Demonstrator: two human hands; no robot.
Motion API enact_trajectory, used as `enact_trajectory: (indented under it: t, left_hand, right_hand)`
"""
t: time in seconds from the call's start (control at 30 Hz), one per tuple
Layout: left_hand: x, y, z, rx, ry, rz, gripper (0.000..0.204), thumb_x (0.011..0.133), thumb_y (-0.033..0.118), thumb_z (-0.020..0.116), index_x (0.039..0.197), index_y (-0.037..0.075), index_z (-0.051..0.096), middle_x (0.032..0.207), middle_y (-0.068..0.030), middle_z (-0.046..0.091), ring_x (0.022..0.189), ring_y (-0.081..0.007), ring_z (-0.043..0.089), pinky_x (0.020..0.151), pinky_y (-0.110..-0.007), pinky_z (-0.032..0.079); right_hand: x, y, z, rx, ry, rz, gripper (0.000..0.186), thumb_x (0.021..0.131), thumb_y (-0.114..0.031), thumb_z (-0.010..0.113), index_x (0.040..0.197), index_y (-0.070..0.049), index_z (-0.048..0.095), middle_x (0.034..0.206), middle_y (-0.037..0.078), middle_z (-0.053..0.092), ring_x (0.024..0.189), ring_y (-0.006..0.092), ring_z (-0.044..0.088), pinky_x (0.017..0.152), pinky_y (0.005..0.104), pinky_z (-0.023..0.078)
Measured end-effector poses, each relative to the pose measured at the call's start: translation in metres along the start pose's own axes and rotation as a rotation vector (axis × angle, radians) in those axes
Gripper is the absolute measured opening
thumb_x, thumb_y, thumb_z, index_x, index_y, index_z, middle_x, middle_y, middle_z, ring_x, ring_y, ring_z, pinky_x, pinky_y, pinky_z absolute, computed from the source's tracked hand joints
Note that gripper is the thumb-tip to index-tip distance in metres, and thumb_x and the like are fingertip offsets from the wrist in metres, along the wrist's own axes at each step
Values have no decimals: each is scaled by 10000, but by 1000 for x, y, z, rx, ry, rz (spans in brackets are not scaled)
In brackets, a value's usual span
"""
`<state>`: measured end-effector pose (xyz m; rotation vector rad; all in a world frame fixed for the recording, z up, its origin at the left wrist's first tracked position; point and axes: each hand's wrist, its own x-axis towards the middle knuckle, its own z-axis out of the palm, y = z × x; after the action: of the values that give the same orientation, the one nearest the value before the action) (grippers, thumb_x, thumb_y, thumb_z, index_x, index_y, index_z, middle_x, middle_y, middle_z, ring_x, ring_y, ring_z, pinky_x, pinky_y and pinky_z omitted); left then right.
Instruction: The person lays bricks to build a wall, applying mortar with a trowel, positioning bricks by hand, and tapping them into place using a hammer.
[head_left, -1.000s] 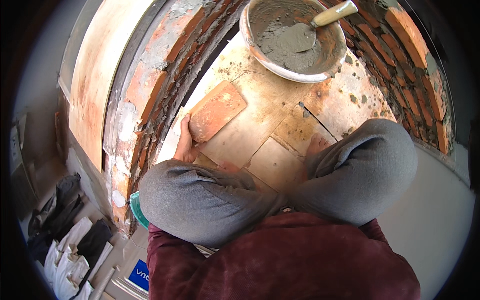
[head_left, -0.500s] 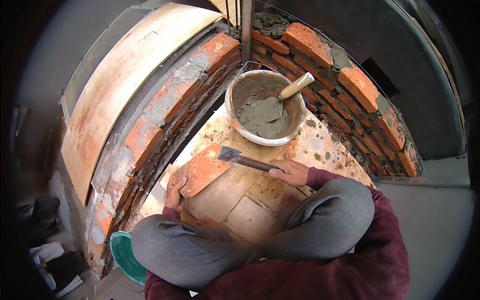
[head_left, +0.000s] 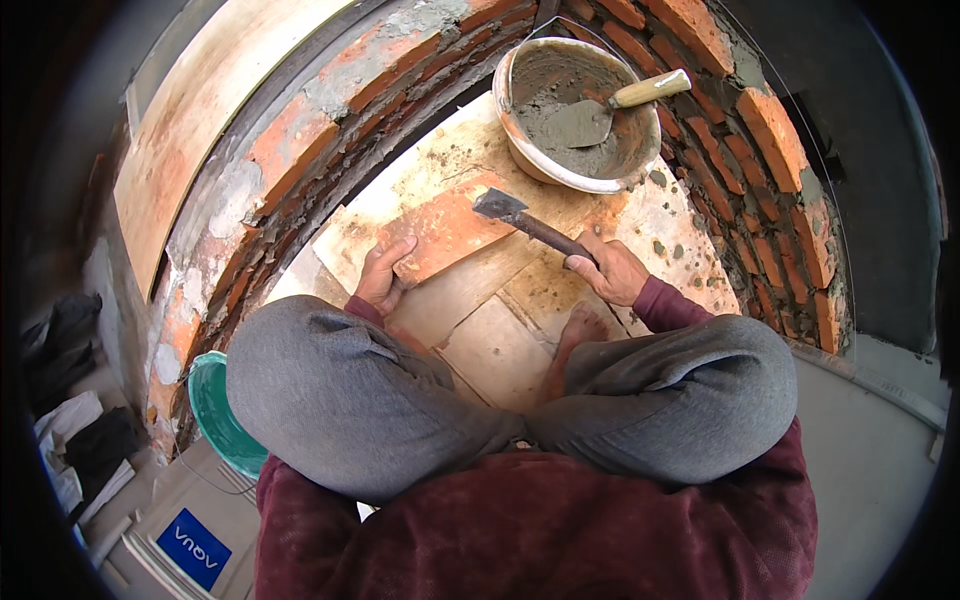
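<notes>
My left hand (head_left: 378,277) grips the near left end of an orange-red brick (head_left: 447,232), its thumb lying over the top face. In my right hand (head_left: 612,269) is the dark handle of a brick hammer (head_left: 543,235), fingers wrapped round it. The hammer's flat, blade-like grey head is over the brick's right end; whether they touch I cannot tell. Beyond them a white-rimmed bucket (head_left: 585,185) contains grey mortar (head_left: 567,120). A trowel (head_left: 645,90) with a wooden handle rests in it, blade on the mortar and handle over the right rim.
Rough brick walls with mortar joints rise at the left (head_left: 290,155) and right (head_left: 770,150). Mortar-spattered boards (head_left: 495,350) lie before my crossed legs. A green bucket (head_left: 222,420) stands by my left knee. A plywood sheet (head_left: 215,125) leans along the left wall.
The view has shifted, so the bucket and walls appear higher. More of the right hand shows on the hammer handle. Both hands keep their holds.
</notes>
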<state>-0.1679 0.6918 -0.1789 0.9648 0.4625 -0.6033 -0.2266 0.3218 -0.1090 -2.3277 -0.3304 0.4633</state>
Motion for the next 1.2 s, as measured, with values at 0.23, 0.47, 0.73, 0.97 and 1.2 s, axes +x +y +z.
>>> enact_trajectory:
  t: [0.23, 0.47, 0.73, 0.97, 1.2]
  left_hand:
    - [-8, 2, 15, 34, -27, 57, 450, 896, 123, 696, 1277, -24, 506, 1161, -120, 646, 1054, -223, 656, 887, -373, 558]
    - [-4, -5, -1, 85, -5, 11, 427, 920, 146, 677, 1281, -15, 516, 1174, -98, 638, 1075, -197, 647, 933, -376, 547]
    - [-2, -7, 4, 52, -50, -14, 480, 896, 135, 701, 1297, -13, 484, 1156, -128, 639, 1039, -232, 663, 828, -405, 593]
    - [-1, -27, -2, 5, -11, -39, 459, 919, 144, 675, 1317, -3, 500, 1195, -121, 641, 1050, -221, 666, 923, -370, 567]
    - [4, -21, 0, 18, -91, -11, 471, 908, 139, 685, 1309, -15, 495, 1167, -126, 642, 1061, -220, 655, 919, -378, 549]
  right_hand:
    - [9, 1, 8, -140, -31, -7, 383, 1003, -429, 512, 980, -47, 527, 614, 223, 565, 586, 431, 599, 565, 504, 457]
    - [19, -29, -2, -10, -7, -83, 386, 1009, -420, 510, 978, -36, 534, 582, 186, 525, 564, 381, 592, 532, 474, 442]
    - [17, -4, -6, -90, 115, -196, 441, 1003, -442, 495, 914, -16, 565, 682, 173, 561, 621, 362, 621, 562, 433, 462]
    - [11, -41, -41, 50, 187, -154, 408, 1003, -405, 519, 931, -5, 547, 649, 202, 547, 615, 406, 607, 561, 448, 460]
    - [21, -15, -15, -76, 8, -72, 378, 977, -390, 582, 901, -23, 537, 635, 200, 572, 619, 402, 627, 583, 470, 474]
